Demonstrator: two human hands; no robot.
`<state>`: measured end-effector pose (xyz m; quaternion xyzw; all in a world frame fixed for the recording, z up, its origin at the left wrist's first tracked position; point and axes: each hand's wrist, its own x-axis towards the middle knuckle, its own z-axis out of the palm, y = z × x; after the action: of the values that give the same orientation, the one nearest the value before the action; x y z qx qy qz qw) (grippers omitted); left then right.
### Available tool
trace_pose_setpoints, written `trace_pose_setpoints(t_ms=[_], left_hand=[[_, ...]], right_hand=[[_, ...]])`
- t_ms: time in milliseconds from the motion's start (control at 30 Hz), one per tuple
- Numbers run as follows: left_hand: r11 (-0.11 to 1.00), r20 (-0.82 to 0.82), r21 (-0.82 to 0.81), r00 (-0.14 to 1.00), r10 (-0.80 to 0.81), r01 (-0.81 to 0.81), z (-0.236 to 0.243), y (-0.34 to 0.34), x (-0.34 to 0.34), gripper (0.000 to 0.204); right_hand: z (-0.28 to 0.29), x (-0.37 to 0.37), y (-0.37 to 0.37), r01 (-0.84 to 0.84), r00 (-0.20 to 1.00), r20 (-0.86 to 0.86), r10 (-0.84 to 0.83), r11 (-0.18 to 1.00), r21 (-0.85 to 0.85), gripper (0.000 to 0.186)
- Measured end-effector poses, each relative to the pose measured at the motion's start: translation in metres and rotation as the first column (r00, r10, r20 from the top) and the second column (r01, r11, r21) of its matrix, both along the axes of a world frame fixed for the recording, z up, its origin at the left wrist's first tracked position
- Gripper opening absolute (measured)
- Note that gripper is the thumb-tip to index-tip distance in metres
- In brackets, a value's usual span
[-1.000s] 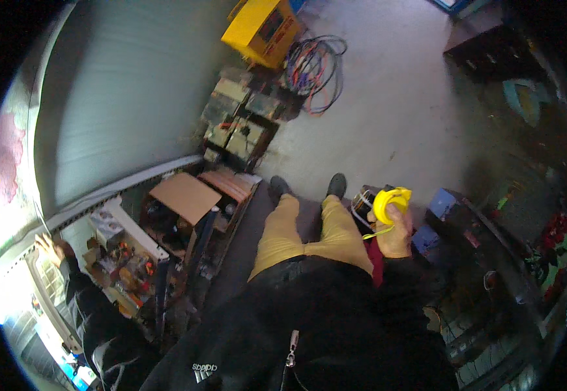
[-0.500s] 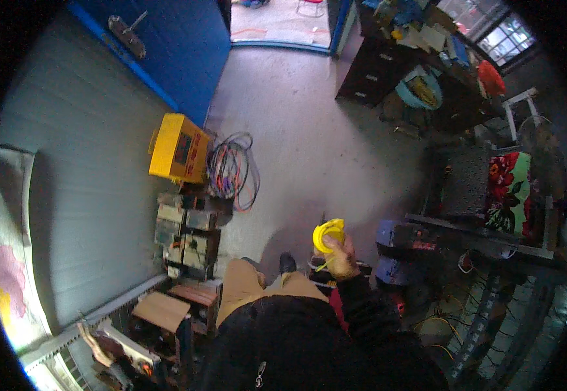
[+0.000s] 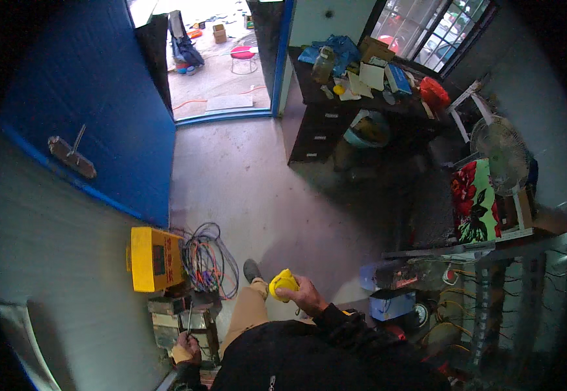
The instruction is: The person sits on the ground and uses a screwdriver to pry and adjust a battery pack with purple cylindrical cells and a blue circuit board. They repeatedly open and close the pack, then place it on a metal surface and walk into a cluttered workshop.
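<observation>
My right hand (image 3: 307, 296) is closed around a yellow roll (image 3: 283, 285) that looks like tape, held in front of my body above the floor. Low on the left, my left hand (image 3: 187, 349) has its fingers curled round a thin metal tool (image 3: 190, 319) pointing away from me; its exact kind is too small to make out. Beneath and beyond that hand are stacked box-shaped metal units (image 3: 166, 320). A yellow box-shaped device (image 3: 151, 259) stands just past them by the wall, with a coil of cables (image 3: 210, 260) beside it.
A blue door (image 3: 94, 98) stands open at the left of a doorway. A dark desk (image 3: 306, 127) with papers and bags is at the far right, under a window. Nearer on the right are a fan (image 3: 502, 153), a blue box (image 3: 391, 305) and a rack with yellow wires (image 3: 489, 313).
I have moved forward towards the doorway, one leg stepping ahead. My left hand has come up from beside the boards to the metal units. My right hand still carries the yellow roll.
</observation>
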<state>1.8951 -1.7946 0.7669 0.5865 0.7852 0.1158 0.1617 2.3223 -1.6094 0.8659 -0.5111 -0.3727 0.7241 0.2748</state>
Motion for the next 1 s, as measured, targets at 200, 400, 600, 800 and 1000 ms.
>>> trace_pose_setpoints(t_ms=[200, 400, 600, 800, 1000], left_hand=[[0.989, 0.233, -0.100, 0.969, -0.086, 0.112, 0.071, 0.207, 0.031, 0.028], [0.970, 0.263, -0.058, 0.941, -0.215, 0.238, 0.090, 0.367, 0.053, 0.036], [0.969, 0.227, -0.088, 0.952, -0.206, 0.231, 0.064, 0.483, 0.069, 0.033], [0.978, 0.152, -0.196, 0.988, -0.039, 0.069, 0.078, 0.603, 0.079, 0.028], [0.991, 0.176, -0.074, 0.977, 0.120, -0.109, 0.090, 0.725, 0.072, 0.029]], right_hand=[[0.020, -0.008, 0.126, 0.131, 0.991, -0.003, -0.131, 0.991, 0.036, 0.051], [0.022, -0.003, 0.220, 0.288, 0.957, -0.046, -0.286, 0.957, 0.038, 0.052], [0.006, 0.015, 0.340, 0.320, 0.946, -0.057, -0.320, 0.947, 0.004, 0.044], [0.019, 0.006, 0.548, 0.298, 0.947, -0.130, -0.293, 0.954, 0.020, 0.043], [0.058, -0.008, 0.751, 0.171, 0.978, -0.151, -0.140, 0.963, 0.210, 0.044]])
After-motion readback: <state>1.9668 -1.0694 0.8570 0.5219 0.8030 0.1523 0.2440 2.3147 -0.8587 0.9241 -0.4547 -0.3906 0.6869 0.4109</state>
